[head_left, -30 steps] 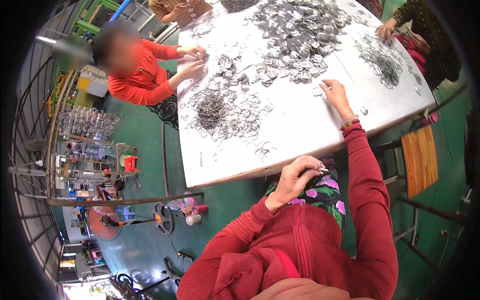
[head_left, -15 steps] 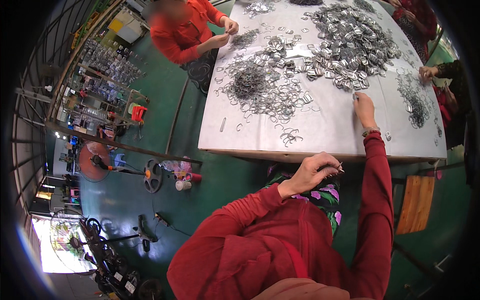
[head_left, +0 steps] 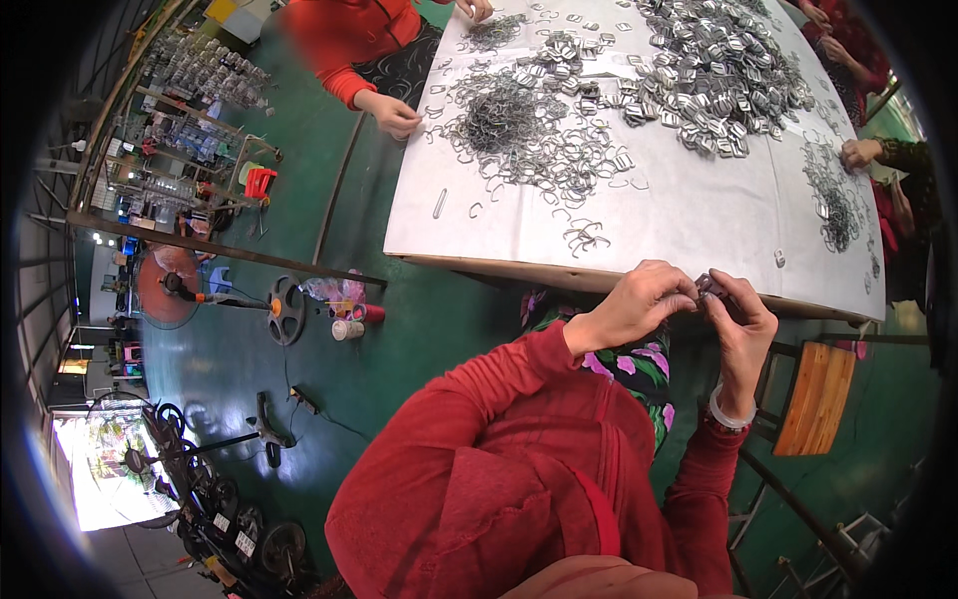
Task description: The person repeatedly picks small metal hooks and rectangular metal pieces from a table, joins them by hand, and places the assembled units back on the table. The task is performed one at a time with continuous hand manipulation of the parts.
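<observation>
My right hand (head_left: 740, 324) pinches a small flat metal buckle (head_left: 710, 287) just off the table's near edge. Close against it, my left hand (head_left: 641, 304) is closed with fingertips meeting the buckle; what lies within its fingers is too small to make out. Beyond them on the white-covered table (head_left: 689, 210) lies a heap of bent wire pieces (head_left: 504, 125), loose ones scattered round it. A larger mound of flat metal buckles (head_left: 714, 85) rises farther back. A few loose wire pieces (head_left: 585, 238) rest near the front edge.
A co-worker in orange-red (head_left: 349, 40) stands at the table's left side; other people's hands (head_left: 860, 153) are at the right, by another wire pile (head_left: 836, 215). A wooden stool (head_left: 814, 399) stands at right. A fan (head_left: 168, 288) and racks (head_left: 190, 130) are left.
My right hand has come back from the buckle mound to my left hand, bringing a buckle. The co-worker's hands have parted, one now at the table's left edge. The view has shifted slightly.
</observation>
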`<state>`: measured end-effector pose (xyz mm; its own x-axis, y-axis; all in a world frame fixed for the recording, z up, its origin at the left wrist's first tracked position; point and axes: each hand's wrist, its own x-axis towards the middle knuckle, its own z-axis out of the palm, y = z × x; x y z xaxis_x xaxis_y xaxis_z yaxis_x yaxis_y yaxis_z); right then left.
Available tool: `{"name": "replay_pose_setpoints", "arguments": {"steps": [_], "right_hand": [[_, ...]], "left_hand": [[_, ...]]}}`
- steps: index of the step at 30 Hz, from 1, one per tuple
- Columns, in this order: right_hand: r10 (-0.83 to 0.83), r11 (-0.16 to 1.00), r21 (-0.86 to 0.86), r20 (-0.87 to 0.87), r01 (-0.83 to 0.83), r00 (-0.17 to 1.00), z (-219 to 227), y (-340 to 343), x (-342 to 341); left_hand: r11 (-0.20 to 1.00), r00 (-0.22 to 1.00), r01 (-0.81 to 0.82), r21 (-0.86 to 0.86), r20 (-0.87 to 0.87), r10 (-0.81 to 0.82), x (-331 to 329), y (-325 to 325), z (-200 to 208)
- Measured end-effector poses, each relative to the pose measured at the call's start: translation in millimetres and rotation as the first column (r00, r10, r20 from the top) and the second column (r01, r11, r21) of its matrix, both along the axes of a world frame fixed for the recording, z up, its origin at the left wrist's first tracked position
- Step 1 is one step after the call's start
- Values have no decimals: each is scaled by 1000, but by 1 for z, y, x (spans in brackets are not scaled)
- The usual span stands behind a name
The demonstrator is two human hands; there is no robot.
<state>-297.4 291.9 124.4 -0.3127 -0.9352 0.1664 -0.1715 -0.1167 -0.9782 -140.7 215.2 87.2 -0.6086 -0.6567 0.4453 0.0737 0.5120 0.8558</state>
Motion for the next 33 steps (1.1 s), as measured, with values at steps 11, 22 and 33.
{"name": "replay_pose_setpoints", "arguments": {"steps": [11,22,33], "right_hand": [[-24,1000,-9,340,29,940,-25,-11,3],[57,998,-29,304,-51,951,-19,-9,-5],[14,1000,-10,331,-12,944,-7,6,5]], "left_hand": [[971,971,-237,-39,24,238,3,-22,-25],[738,379,-410,-536,636,672,41,-192,-83],[727,675,-436,-531,341,654,57,-214,-46]]}}
